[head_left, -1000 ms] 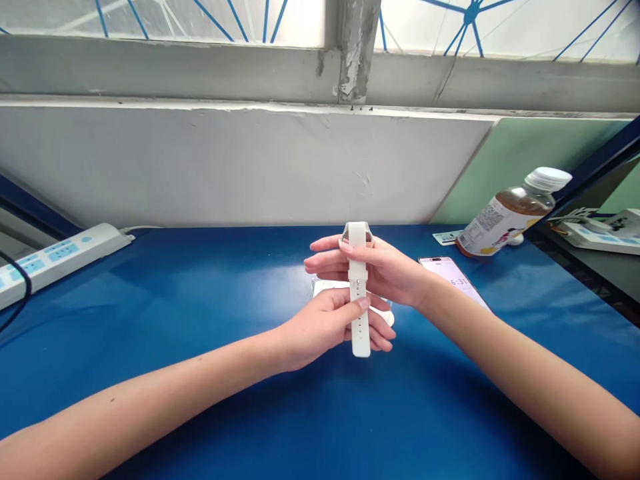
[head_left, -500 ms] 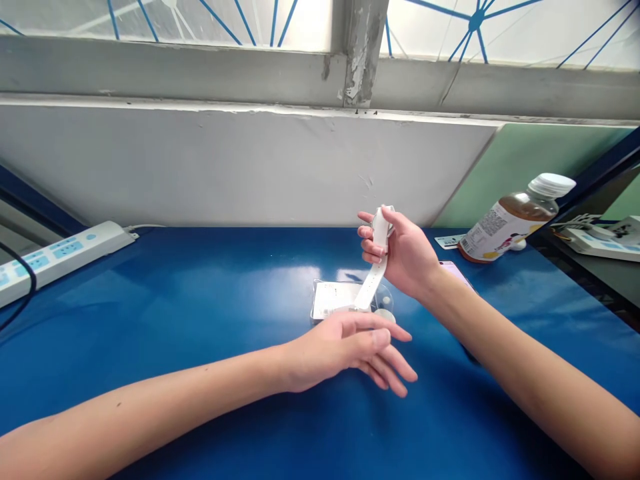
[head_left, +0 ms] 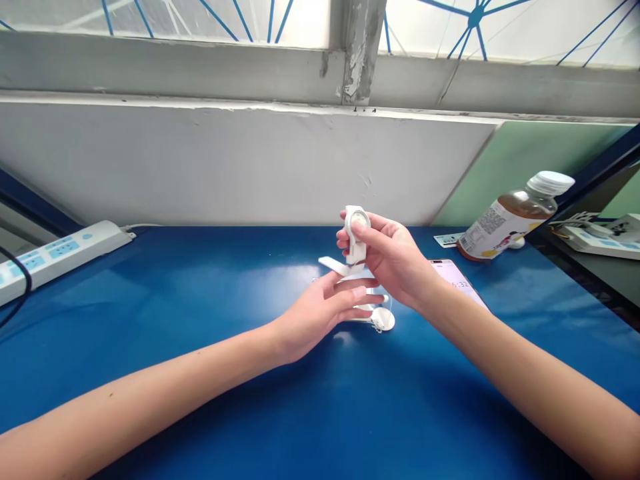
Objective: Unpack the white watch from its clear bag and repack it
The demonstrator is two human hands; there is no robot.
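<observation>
A white wristwatch [head_left: 357,235] with a round face is pinched in my right hand [head_left: 393,253], raised above the blue table. Its face is turned toward me and part of its strap hangs down to the left. Just below the strap is my left hand [head_left: 327,313], fingers spread apart and pointing right; whether a fingertip touches the strap I cannot tell. Behind the left hand, on the table, lies a clear case, mostly hidden, with a small white round piece [head_left: 383,319] at its right.
A phone [head_left: 457,280] with a lit screen lies beyond my right forearm. A bottle of brown drink [head_left: 515,217] leans at the right, near a small label card [head_left: 447,241]. A white power strip [head_left: 65,257] with a dark cable sits at the left. A wall closes the back.
My right hand has moved left and turned the watch so its face shows. My left hand has risen slightly and shifted left, toward the strap. More of the phone shows.
</observation>
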